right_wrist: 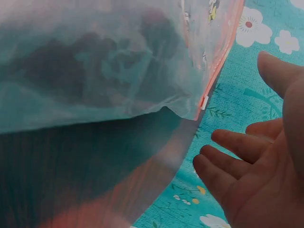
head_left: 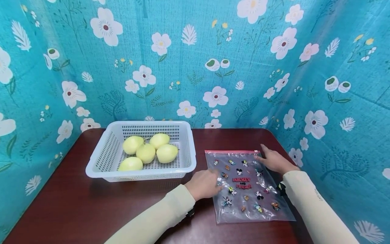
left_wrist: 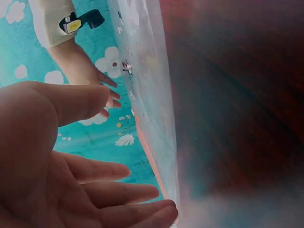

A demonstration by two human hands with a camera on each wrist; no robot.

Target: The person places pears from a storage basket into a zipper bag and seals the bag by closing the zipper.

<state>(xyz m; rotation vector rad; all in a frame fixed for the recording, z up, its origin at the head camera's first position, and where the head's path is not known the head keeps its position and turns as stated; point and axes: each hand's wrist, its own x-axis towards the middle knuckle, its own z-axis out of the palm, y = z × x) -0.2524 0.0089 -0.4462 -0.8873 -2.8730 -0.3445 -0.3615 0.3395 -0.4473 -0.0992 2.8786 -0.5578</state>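
A clear plastic zip bag (head_left: 243,201), printed with small cartoon figures and "Mickey and Friends", lies flat and slightly wrinkled between the left hand (head_left: 203,184) and right hand (head_left: 275,161). Its pinkish-red zip strip (head_left: 231,151) ends in a white slider (head_left: 256,151) just beside the right hand.

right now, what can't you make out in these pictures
Left edge of the bag, partly: head view, covered by the left hand.
Base of the nearest pear: head view, hidden by the basket's front rim.
Near edge of the table: head view, cut off by the picture's bottom.
Right sleeve's lettering: head view, too small to read.
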